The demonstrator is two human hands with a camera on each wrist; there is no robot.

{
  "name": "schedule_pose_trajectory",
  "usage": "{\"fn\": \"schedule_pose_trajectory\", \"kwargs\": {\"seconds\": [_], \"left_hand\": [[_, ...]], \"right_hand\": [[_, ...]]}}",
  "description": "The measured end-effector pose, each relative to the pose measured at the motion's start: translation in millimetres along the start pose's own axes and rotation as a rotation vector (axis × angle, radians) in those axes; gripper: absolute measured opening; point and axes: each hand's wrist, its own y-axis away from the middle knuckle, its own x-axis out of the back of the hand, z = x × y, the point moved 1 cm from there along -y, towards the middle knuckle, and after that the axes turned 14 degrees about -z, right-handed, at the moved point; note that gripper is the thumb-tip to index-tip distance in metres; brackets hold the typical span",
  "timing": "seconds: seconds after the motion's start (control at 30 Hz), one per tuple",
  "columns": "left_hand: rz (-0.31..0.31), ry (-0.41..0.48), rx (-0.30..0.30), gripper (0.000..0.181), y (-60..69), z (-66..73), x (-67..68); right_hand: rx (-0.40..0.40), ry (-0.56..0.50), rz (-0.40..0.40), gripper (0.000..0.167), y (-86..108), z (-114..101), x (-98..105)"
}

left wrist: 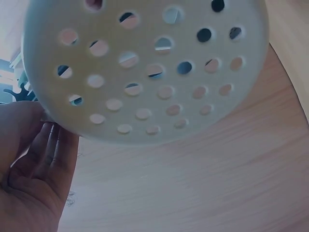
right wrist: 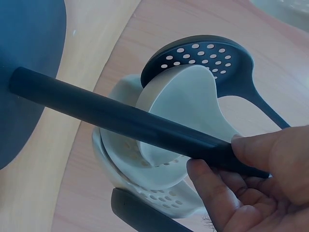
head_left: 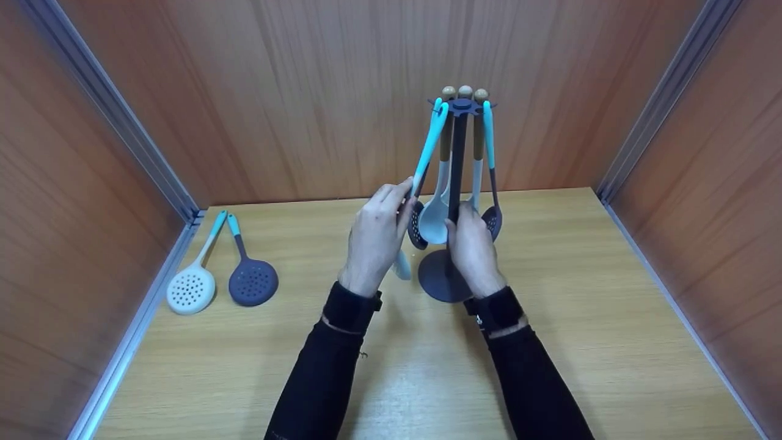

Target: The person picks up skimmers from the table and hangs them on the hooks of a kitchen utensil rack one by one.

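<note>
A dark utensil stand carries several hanging spoons and ladles with turquoise or wooden handles. My right hand grips its pole low down; in the right wrist view, the thumb and fingers of that hand close round the dark pole. Left of the stand, my left hand pinches a white slotted utensil, its turquoise handle rising toward the hooks. The perforated head fills much of the left wrist view, beside my left hand. Whether that handle is on a hook, I cannot tell.
A white slotted turner and a dark slotted turner lie on the table at the left. Wooden panels stand behind the table and at both sides. The stand's round base is below my hands.
</note>
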Motion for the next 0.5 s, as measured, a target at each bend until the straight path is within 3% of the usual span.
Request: {"fn": "schedule_pose_trajectory", "kwargs": {"seconds": [0.5], "left_hand": [[-0.018,0.026,0.034,0.040,-2.3,-8.7,-8.5]], "right_hand": [[0.052,0.008,0.005,0.026,1.9,-0.4,-0.2]]}}
